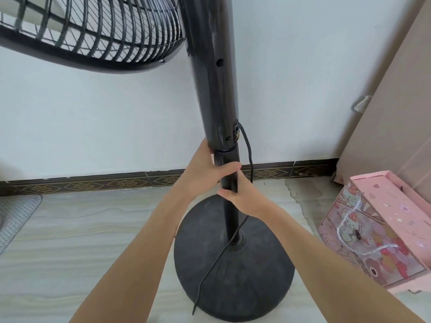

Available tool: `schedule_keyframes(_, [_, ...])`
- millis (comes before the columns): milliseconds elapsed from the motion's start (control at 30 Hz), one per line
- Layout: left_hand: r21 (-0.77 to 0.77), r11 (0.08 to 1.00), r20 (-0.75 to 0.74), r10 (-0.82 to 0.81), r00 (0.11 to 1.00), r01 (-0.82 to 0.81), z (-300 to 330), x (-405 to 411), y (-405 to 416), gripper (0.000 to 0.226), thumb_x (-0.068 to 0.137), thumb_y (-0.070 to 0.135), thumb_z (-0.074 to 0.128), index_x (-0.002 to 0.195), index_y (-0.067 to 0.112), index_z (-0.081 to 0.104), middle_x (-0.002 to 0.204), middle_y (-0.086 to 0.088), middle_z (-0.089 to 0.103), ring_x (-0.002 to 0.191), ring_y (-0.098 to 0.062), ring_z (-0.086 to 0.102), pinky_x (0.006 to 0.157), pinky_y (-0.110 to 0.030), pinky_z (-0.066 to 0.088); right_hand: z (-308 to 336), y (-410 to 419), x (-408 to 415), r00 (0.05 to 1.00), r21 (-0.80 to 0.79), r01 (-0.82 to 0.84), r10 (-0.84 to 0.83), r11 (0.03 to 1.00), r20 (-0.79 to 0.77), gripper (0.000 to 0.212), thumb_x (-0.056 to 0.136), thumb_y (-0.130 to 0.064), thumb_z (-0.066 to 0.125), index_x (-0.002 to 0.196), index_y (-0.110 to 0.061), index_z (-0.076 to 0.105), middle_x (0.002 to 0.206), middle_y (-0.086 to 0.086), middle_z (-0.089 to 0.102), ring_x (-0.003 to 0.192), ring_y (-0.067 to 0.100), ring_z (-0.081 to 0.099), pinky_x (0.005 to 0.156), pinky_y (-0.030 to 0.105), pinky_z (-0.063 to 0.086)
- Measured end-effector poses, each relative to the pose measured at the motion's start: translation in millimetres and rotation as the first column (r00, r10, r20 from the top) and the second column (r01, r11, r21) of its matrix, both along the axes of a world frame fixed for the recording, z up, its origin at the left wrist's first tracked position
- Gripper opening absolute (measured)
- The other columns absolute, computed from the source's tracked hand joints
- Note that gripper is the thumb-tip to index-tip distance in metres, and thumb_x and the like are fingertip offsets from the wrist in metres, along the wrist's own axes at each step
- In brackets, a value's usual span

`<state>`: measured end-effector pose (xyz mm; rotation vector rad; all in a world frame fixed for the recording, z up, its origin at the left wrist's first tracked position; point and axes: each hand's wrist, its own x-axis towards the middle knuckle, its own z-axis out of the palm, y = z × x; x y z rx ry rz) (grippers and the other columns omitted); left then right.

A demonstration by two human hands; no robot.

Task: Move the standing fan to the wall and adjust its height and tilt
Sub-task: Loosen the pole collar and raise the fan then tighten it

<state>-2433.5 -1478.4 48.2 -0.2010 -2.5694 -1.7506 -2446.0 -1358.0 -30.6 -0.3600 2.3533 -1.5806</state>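
Near the wall, left hand [205, 173] and right hand [242, 197] grip the fan's pole [229, 178]; height adjustment seems next, needing the collar loosened.

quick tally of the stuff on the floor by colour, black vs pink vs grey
Black: 1, the standing fan, its round base on the floor, both hands on its pole
Pink: 1, the cartoon-print box at the right
Grey: 1, the perforated mat at the left edge
Total: 3
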Motion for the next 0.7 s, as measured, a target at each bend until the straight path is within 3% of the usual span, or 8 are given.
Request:
schedule_keyframes(100, [0.109, 0.976, 0.056, -0.193, 0.980, 0.186, 5, 4, -14, 0.040, 0.084, -0.007, 0.056, 0.120, 0.011, 0.052, 0.111, -0.004, 0.065, 0.106, -0.014, 0.060, 0.090, -0.025, 0.051, 3, 7, -1, 0.998, 0.014, -0.058, 0.058, 0.998, 0.038, 0.048, 0.090, -0.015, 0.055, 0.133, -0.016, 0.034, 0.130, 0.002, 0.051, 0.122, 0.019, 0.047, 0.104, 0.034, 0.036])
schedule_keyframes(167, [0.104, 0.991, 0.002, -0.089, 0.996, 0.088, 3, 3, -15, 0.037, 0.079, -0.004, 0.065, 0.108, 0.018, 0.058, 0.103, 0.004, 0.068, 0.103, -0.009, 0.062, 0.092, -0.031, 0.050, 2, 8, 2, 0.999, 0.032, -0.042, 0.041, 0.999, 0.016, 0.046, 0.090, -0.015, 0.055, 0.132, -0.017, 0.036, 0.133, 0.003, 0.052, 0.123, 0.019, 0.047, 0.107, 0.036, 0.035])
schedule_keyframes(333, [0.103, 0.969, -0.076, 0.232, 0.970, -0.224, -8, 4, 9, 0.046, 0.069, 0.011, 0.078, 0.100, 0.020, 0.046, 0.096, 0.008, 0.057, 0.086, 0.010, 0.052, 0.072, -0.008, 0.043, 0, 5, 5, 0.997, 0.046, 0.063, -0.061, 0.997, -0.042, 0.046, 0.090, -0.017, 0.057, 0.132, -0.016, 0.038, 0.133, 0.002, 0.054, 0.123, 0.020, 0.048, 0.103, 0.032, 0.036])
schedule_keyframes(400, [0.108, 0.986, -0.042, 0.129, 0.991, -0.123, -8, 2, 5, 0.044, 0.073, 0.009, 0.075, 0.107, 0.019, 0.048, 0.102, 0.008, 0.059, 0.092, 0.010, 0.053, 0.077, -0.007, 0.042, 3, 6, 3, 1.000, 0.042, 0.023, -0.022, 0.999, -0.019, 0.047, 0.089, -0.016, 0.057, 0.132, -0.016, 0.037, 0.133, 0.003, 0.052, 0.125, 0.020, 0.047, 0.106, 0.036, 0.036])
schedule_keyframes(467, [0.185, 0.978, 0.071, -0.114, 0.991, 0.099, -4, 0, -6, 0.045, 0.079, 0.002, 0.066, 0.120, 0.014, 0.050, 0.111, 0.002, 0.063, 0.104, -0.008, 0.059, 0.090, -0.023, 0.047, 7, 9, 0, 0.999, 0.023, -0.049, 0.049, 0.999, 0.018, 0.048, 0.089, -0.014, 0.057, 0.133, -0.015, 0.036, 0.134, 0.003, 0.051, 0.126, 0.020, 0.046, 0.108, 0.037, 0.035])
schedule_keyframes(533, [0.210, 0.958, 0.082, -0.216, 0.973, 0.195, -2, -3, -16, 0.044, 0.082, -0.003, 0.060, 0.123, 0.009, 0.051, 0.112, -0.003, 0.065, 0.106, -0.017, 0.061, 0.092, -0.031, 0.050, 8, 11, 0, 0.996, 0.029, -0.084, 0.083, 0.996, 0.037, 0.047, 0.090, -0.013, 0.055, 0.133, -0.015, 0.036, 0.135, 0.003, 0.050, 0.126, 0.019, 0.045, 0.109, 0.036, 0.034])
schedule_keyframes(633, [0.119, 0.993, -0.005, -0.015, 1.000, 0.015, -3, -2, -6, 0.040, 0.074, 0.002, 0.072, 0.108, 0.013, 0.054, 0.102, 0.003, 0.067, 0.098, -0.014, 0.063, 0.083, -0.025, 0.051, 7, 11, 2, 0.999, 0.066, -0.034, 0.035, 0.997, -0.011, 0.046, 0.091, -0.015, 0.055, 0.133, -0.018, 0.037, 0.135, 0.002, 0.051, 0.126, 0.019, 0.045, 0.103, 0.029, 0.033])
schedule_keyframes(700, [0.086, 0.984, -0.071, 0.164, 0.984, -0.158, -5, 0, 9, 0.051, 0.066, 0.012, 0.080, 0.106, 0.012, 0.048, 0.096, 0.006, 0.061, 0.090, -0.004, 0.059, 0.074, -0.016, 0.048, 6, 10, 3, 0.999, 0.056, -0.007, 0.008, 0.998, -0.031, 0.045, 0.090, -0.014, 0.055, 0.132, -0.017, 0.039, 0.134, 0.002, 0.052, 0.126, 0.018, 0.046, 0.102, 0.029, 0.033])
